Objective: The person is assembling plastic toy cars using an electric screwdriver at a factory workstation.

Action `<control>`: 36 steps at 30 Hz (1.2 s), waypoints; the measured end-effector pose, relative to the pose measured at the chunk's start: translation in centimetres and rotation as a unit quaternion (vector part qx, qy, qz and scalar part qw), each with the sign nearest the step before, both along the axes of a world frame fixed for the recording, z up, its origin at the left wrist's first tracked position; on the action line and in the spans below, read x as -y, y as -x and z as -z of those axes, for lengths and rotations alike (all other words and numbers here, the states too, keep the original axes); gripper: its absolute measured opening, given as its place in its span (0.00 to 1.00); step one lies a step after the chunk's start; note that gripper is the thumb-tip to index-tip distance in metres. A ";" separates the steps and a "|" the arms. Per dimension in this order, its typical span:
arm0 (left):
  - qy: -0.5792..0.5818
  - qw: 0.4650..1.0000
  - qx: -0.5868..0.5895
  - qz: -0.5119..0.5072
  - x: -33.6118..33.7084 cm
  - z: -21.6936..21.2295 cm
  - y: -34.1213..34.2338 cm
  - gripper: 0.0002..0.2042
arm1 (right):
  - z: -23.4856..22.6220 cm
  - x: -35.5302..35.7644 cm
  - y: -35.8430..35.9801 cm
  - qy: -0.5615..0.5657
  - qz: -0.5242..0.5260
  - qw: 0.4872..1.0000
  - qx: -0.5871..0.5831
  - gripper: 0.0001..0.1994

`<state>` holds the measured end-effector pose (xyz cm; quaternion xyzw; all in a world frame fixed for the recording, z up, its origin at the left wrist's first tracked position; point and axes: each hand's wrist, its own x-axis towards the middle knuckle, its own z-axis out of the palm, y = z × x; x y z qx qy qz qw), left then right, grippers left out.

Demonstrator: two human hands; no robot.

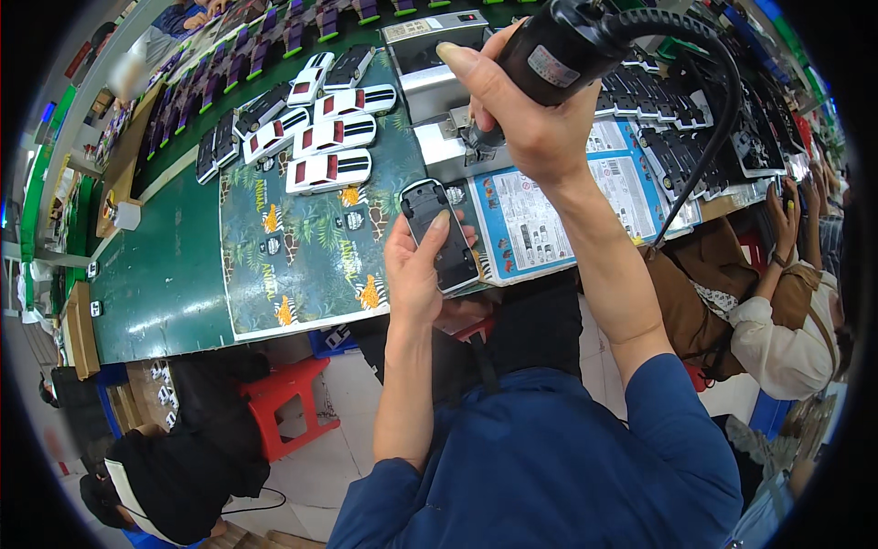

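Note:
My left hand (416, 270) is closed around a toy car (437, 229), its black underside turned up and my thumb lying across it. My right hand (544, 128) grips a black electric screwdriver (549, 59) from which a thick dark cable runs. The tool's lower end is at the front of a silver metal box (448, 105); whether it touches the box I cannot tell. Left of the box, several white toy cars (334, 134) with dark stripes stand grouped on a printed sheet (311, 247). A few toy cars beside them lie with black undersides up.
Rows of upturned black car bases (672, 160) lie to the right. A blue-bordered printed card (558, 215) covers the bench near my right forearm. Purple and green parts line the far side. Other people sit left and right; a red stool (288, 407) stands below the green bench (165, 293).

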<state>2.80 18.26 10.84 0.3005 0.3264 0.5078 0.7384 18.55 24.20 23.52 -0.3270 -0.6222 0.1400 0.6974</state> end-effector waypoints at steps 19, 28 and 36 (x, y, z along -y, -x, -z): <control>-0.072 0.996 -0.041 0.014 0.3 0.0 -0.8 0.14 | 1.7 4.7 2.0 0.066 -0.171 0.950 -0.252 0.09; -0.023 0.999 -0.043 0.021 0.6 -0.7 -0.3 0.13 | 3.0 4.1 2.4 0.101 -0.166 0.967 -0.167 0.10; -0.023 0.999 -0.040 0.020 0.4 -0.4 -0.3 0.13 | 3.4 4.0 2.7 0.082 -0.181 0.964 -0.178 0.10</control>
